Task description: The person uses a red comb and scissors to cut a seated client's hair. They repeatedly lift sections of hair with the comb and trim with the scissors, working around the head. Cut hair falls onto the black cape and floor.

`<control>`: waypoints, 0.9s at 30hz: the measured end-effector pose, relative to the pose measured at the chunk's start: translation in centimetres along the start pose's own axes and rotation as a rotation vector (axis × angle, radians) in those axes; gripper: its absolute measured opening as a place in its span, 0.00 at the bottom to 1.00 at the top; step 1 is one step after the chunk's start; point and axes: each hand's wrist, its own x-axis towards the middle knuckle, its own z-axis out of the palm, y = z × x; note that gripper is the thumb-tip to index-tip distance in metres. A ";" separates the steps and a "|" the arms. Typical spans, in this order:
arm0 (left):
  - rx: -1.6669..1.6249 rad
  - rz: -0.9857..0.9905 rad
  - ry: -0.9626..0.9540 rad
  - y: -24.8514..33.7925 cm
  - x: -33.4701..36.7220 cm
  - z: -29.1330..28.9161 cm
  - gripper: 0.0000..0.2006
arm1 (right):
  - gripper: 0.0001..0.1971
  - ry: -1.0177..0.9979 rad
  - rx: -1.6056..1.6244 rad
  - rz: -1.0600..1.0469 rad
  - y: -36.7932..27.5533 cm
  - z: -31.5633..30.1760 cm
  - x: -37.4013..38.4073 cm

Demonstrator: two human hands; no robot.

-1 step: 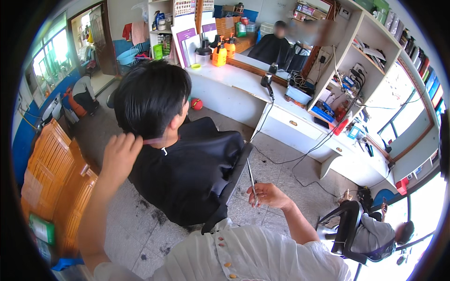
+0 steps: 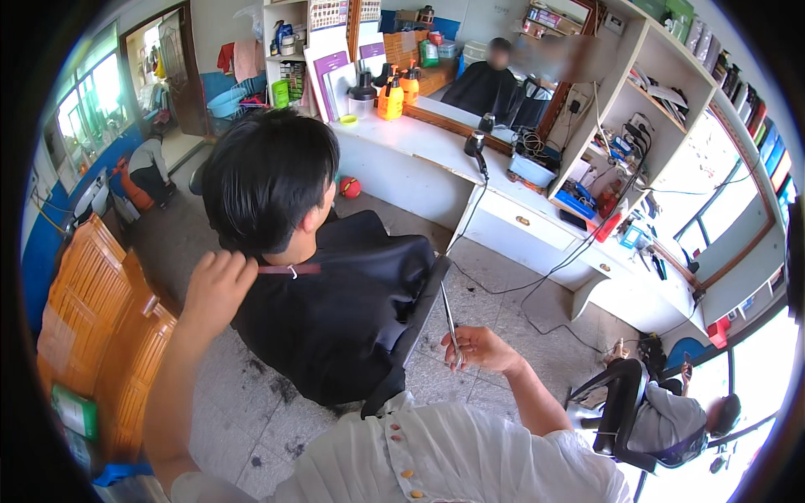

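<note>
A person with short black hair [image 2: 268, 176] sits in front of me, draped in a black cape [image 2: 335, 310]. In my left hand [image 2: 220, 289], fingers closed, is a dark reddish comb [image 2: 293, 269], lying level behind the base of the neck, just over the cape's collar. A small white fastening shows beside it. Low by the chair's armrest [image 2: 428, 310], my right hand [image 2: 480, 349] grips a pair of scissors [image 2: 450, 314], with the long blades pointing up and away from me. The scissors are apart from the hair.
A white counter [image 2: 402, 163] with orange spray bottles [image 2: 391, 99] and a hair dryer [image 2: 475, 151] runs along the far wall under a mirror [image 2: 470, 75]. Cables [image 2: 545, 281] hang to the floor. A wooden bench [image 2: 101, 327] stands left; another person [image 2: 671, 419] sits at right.
My left hand has lowered slightly, bringing the comb from the neck's hairline down to the collar, where it is no longer blurred. My right hand with the scissors has stayed put.
</note>
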 end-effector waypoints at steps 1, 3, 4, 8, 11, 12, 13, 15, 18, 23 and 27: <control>-0.025 -0.025 0.087 0.4 -0.1 0.2 0.13 | 0.14 -0.006 0.008 -0.033 -0.1 -0.5 0.0; -0.074 -0.080 0.260 0.8 0.2 0.1 0.13 | 0.14 -0.021 0.021 -0.101 -0.4 -1.8 0.4; -0.104 -0.240 0.361 0.9 0.4 0.3 0.13 | 0.14 -0.022 0.028 -0.106 -0.4 -2.2 0.6; -0.139 -0.404 0.354 1.2 0.1 2.2 0.12 | 0.14 -0.063 0.043 -0.127 -0.6 -2.7 2.6; -0.151 0.065 0.208 2.2 -0.2 2.9 0.10 | 0.13 -0.071 0.082 -0.107 0.3 -2.6 2.8; -0.137 -0.074 0.229 2.0 -0.2 2.7 0.10 | 0.13 -0.057 0.119 -0.096 1.0 -2.5 2.6; -0.122 -0.212 0.249 1.4 -0.1 2.2 0.09 | 0.13 -0.041 0.157 -0.086 1.7 -2.3 2.3; -0.316 -0.578 0.619 0.2 -0.4 3.0 0.08 | 0.13 0.021 0.155 -0.053 2.5 -1.7 1.3; -0.536 -0.769 0.709 -0.8 0.7 3.8 0.07 | 0.14 0.146 0.179 -0.061 2.8 -0.7 -0.7; -0.261 0.062 0.289 0.5 -1.1 4.8 0.09 | 0.16 0.445 0.322 -0.084 5.3 2.7 -3.9; -0.448 -0.287 0.755 -3.3 -1.4 5.2 0.10 | 0.17 0.620 0.444 -0.138 6.1 7.8 -3.2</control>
